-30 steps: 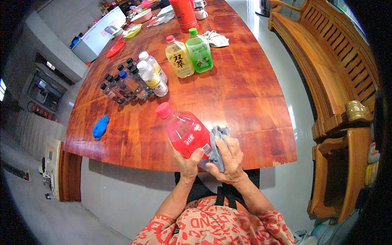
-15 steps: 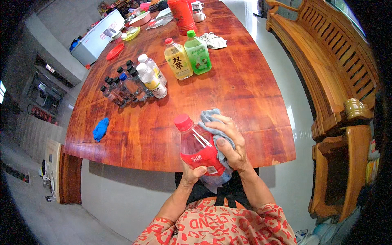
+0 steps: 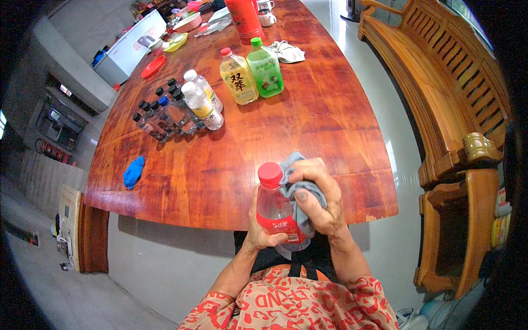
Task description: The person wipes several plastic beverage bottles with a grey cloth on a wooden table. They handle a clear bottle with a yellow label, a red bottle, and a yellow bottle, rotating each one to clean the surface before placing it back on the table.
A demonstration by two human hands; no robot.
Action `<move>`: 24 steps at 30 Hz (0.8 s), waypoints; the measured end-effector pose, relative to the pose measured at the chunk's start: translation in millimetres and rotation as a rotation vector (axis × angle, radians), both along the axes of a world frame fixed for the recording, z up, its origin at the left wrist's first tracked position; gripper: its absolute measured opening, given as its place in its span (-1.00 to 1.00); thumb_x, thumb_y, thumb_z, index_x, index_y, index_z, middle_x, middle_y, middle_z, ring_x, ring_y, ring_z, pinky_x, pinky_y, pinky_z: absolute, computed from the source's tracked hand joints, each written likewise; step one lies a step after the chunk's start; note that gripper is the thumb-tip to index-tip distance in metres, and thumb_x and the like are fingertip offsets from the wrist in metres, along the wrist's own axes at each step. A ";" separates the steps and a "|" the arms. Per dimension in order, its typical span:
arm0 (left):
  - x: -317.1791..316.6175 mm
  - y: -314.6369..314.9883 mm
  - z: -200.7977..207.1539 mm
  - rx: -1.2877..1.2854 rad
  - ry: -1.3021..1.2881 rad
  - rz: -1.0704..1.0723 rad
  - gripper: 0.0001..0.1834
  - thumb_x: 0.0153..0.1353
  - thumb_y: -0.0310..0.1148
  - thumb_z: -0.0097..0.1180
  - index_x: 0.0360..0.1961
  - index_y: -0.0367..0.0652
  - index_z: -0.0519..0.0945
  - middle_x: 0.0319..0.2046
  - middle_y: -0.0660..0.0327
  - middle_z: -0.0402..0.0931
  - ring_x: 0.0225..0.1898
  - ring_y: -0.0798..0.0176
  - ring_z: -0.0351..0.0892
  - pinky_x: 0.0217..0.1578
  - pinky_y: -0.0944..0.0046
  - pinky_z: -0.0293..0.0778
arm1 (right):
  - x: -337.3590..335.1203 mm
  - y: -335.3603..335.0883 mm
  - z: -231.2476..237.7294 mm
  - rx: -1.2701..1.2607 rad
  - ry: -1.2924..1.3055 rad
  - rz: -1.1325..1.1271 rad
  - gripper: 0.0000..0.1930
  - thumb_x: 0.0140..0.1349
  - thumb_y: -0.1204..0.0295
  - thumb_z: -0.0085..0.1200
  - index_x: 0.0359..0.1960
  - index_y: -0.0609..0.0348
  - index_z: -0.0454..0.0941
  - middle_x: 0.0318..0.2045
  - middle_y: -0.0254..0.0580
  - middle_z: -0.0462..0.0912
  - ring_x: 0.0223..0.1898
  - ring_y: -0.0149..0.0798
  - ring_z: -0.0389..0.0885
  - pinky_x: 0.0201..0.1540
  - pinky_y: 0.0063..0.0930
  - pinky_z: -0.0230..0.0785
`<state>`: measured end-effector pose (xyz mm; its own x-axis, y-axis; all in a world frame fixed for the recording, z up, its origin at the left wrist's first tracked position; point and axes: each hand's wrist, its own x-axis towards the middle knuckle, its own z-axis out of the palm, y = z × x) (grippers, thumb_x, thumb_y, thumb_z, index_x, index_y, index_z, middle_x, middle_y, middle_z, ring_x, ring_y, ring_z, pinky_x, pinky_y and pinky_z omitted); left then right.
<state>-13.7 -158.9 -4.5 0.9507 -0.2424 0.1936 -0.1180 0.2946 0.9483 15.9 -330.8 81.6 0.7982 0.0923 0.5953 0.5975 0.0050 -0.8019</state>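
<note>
A clear plastic bottle (image 3: pixel 275 208) with a red cap and red label is held upright, slightly tilted, at the table's near edge. My left hand (image 3: pixel 260 234) wraps round its left side, thumb across the label. A grey-blue cloth (image 3: pixel 301 193) is bunched in my right hand (image 3: pixel 324 201), whose fingers press it against the bottle's right shoulder, just beside the cap. The bottle's base is partly hidden in front of my lap.
Several small dark-capped bottles (image 3: pixel 165 118) and white-capped bottles (image 3: pixel 202 107) stand left of centre. Beyond are a yellow bottle (image 3: pixel 238 77), a green bottle (image 3: pixel 265 69), a crumpled cloth (image 3: pixel 287 51) and a red flask (image 3: pixel 242 19). A blue cloth (image 3: pixel 133 172) lies left; a wooden bench (image 3: pixel 418 71) stands right.
The bottle has shifted right and become more upright. My right hand with the cloth has moved slightly right, staying against the bottle. My left hand has moved up its side.
</note>
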 end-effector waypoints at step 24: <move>47.9 5.1 -12.5 0.293 -0.289 0.203 0.18 -0.34 -0.40 0.44 0.34 -0.12 -0.03 0.23 0.04 0.14 0.27 0.07 0.17 0.26 0.03 0.13 | 16.3 16.2 -44.7 -0.004 -0.169 -0.239 -0.73 0.06 0.45 0.17 -0.16 0.17 0.56 -0.12 -0.05 0.55 -0.11 -0.08 0.47 -0.01 -0.26 0.30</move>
